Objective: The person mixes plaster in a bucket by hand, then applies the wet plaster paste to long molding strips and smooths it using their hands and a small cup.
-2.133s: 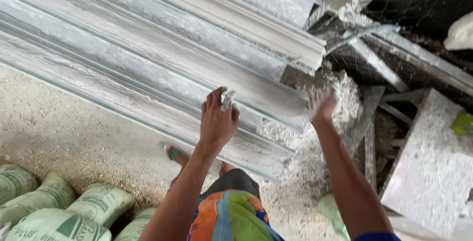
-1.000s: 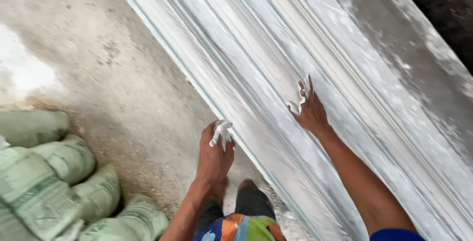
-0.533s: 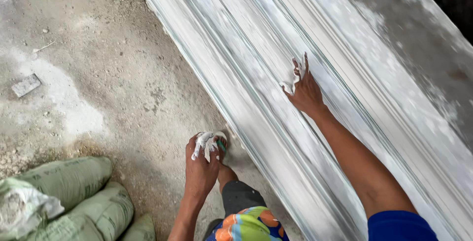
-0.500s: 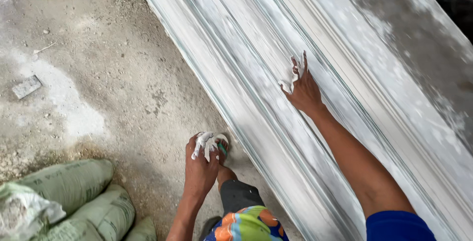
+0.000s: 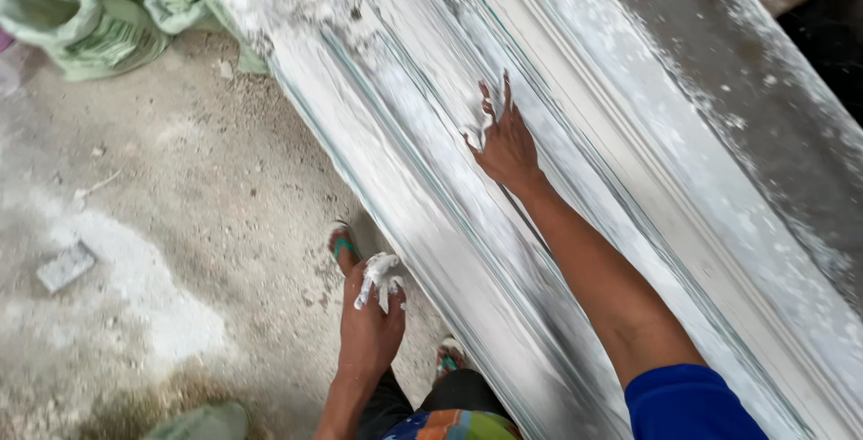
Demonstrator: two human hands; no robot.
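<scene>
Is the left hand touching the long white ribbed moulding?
No, the left hand, coated in white plaster, hangs over the dusty floor beside the long white ribbed moulding.

Our right arm wears a short blue sleeve [image 5: 688, 404], the forearm bare. Our left hand [image 5: 369, 328] has white plaster caked on its fingers [image 5: 378, 276], and the right hand [image 5: 505, 145] is smeared white too. We wear multicoloured patterned shorts [image 5: 454, 424] and green-strapped sandals [image 5: 342, 247].

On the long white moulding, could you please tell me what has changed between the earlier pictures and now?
The right hand has slid further along the moulding, toward its plaster-caked end, fingers flat on the wet surface. The left hand stays off it, still holding a lump of white plaster. Green sacks now lie at the far end.
</scene>
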